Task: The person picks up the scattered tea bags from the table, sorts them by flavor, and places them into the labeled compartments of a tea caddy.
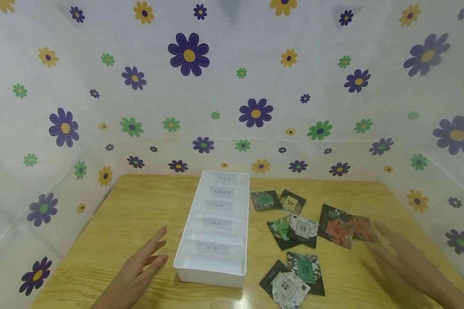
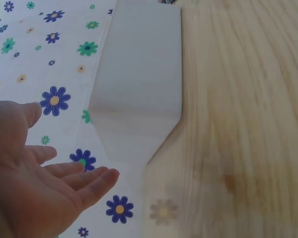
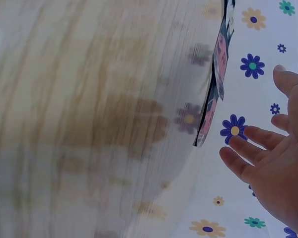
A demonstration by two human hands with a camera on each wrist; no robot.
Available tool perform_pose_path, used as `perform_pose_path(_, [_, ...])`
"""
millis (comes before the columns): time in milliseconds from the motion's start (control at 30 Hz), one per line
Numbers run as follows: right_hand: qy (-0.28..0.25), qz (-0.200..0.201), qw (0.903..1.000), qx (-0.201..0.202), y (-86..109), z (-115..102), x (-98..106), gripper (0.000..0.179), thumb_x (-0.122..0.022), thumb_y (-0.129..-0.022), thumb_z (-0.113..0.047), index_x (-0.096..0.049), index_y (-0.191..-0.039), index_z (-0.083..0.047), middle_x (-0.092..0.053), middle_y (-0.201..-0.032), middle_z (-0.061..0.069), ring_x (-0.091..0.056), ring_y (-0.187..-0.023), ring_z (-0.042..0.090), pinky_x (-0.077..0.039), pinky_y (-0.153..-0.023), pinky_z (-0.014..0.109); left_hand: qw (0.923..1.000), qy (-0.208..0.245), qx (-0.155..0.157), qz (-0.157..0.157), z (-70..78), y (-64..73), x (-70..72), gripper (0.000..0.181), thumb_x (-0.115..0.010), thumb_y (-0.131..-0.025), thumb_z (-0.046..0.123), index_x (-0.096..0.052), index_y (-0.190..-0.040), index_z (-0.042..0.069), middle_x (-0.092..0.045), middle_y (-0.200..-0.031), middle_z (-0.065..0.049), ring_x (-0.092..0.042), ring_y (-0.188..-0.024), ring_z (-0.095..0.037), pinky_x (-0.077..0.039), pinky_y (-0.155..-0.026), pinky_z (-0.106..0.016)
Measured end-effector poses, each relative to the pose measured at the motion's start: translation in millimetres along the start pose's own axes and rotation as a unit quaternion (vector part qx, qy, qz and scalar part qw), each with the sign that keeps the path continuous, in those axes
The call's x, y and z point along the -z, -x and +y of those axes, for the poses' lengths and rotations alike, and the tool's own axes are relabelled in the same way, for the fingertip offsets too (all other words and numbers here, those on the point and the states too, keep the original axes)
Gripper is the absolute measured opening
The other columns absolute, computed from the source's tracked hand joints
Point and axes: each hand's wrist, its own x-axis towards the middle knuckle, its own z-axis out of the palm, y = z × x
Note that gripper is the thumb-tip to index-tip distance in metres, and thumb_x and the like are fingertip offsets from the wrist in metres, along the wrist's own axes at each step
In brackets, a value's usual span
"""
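My left hand (image 1: 139,268) hovers left of a long white box (image 1: 212,277), fingers loosely extended and holding nothing. Thin dividers split the box into several labelled compartments in a row. On the far side, my right hand (image 1: 404,257) is beside a small group of flat tea sachets with red labels (image 1: 339,233), its fingertips overlapping the rightmost red sachet (image 1: 362,227) in the head view. In the right wrist view the right hand's fingers (image 3: 256,151) are spread apart, with the sachets (image 3: 219,64) seen edge-on beyond them. The left wrist view shows the left palm turned up.
Between box and right hand lie more sachets: a green-labelled one (image 1: 267,200) at the back, a white-labelled one (image 1: 303,229) mid-table, and an overlapping pair in front with a dark green label (image 1: 305,270) on one. Flower-printed cloth (image 1: 224,94) encloses the wooden table (image 1: 139,201).
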Motion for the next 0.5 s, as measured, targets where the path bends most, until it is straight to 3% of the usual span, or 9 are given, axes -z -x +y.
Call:
perform_pose_path(133, [-0.02, -0.001, 0.9998, 0.007, -8.7, -3, -4, 0.066, -0.056, -0.109, -0.026, -0.027, -0.158, 0.008, -0.038, -0.149, 0.044, -0.05, -0.117, 0.068, -0.046, -0.081, 0.08, 0.9999, 0.006, -0.012, 0.0, -0.9, -3.5, -8.7, 0.057, -0.051, -0.111, 0.024, -0.031, -0.164, 0.017, -0.034, -0.164, -0.017, -0.046, -0.14, -0.045, -0.055, -0.099, -0.05])
perform_pose_path(300, [-0.047, -0.009, 0.9987, 0.017, -24.7, -4, -10, 0.064, -0.059, -0.108, -0.022, -0.031, -0.156, 0.009, -0.047, -0.147, 0.036, -0.057, -0.119, 0.057, -0.046, -0.092, 0.075, 0.9996, 0.002, -0.026, 0.012, -2.7, -7.8, -15.4, 0.056, -0.053, -0.111, 0.023, -0.035, -0.162, 0.013, -0.037, -0.163, -0.017, -0.048, -0.14, -0.04, -0.052, -0.103, -0.033])
perform_pose_path(500, [-0.063, 0.002, 0.9978, 0.022, -37.6, -5, -18, 0.062, -0.067, -0.103, -0.014, -0.038, -0.147, 0.018, -0.057, -0.134, 0.037, -0.063, -0.114, 0.051, -0.059, -0.09, 0.049, 0.9993, 0.036, 0.005, -0.008, -2.0, -12.5, -22.1, 0.06, -0.056, -0.109, 0.028, -0.034, -0.162, 0.01, -0.035, -0.164, -0.018, -0.047, -0.14, -0.041, -0.049, -0.102, -0.029])
